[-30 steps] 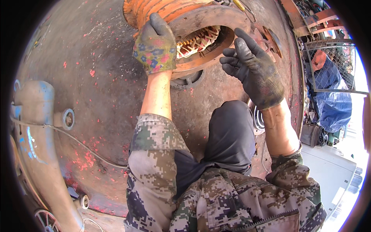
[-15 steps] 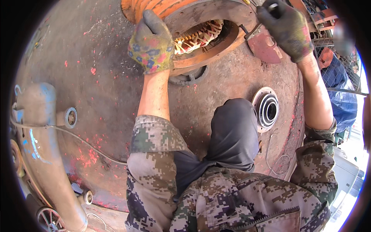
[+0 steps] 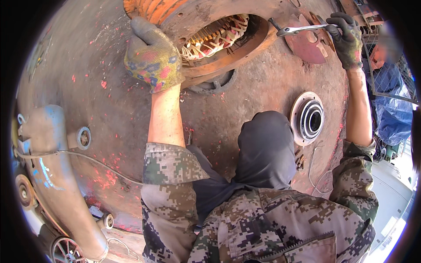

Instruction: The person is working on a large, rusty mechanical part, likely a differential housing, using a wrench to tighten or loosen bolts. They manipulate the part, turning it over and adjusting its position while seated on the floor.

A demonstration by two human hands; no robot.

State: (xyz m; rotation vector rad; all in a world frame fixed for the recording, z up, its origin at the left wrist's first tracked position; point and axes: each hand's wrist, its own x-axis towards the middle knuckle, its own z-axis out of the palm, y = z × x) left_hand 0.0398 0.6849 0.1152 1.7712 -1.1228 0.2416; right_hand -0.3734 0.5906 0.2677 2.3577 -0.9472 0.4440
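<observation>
The left hand [image 3: 151,55], in a paint-stained glove, is pressed with fingers curled over the rim of the motor housing [image 3: 228,48] at the far edge of the rusty steel table [image 3: 101,109]; the right hand [image 3: 348,39], in a dark glove, is closed around a wrench [image 3: 302,30] whose head sits at the housing's right rim; a bearing cap [image 3: 308,118] lies near the table's right edge.
</observation>
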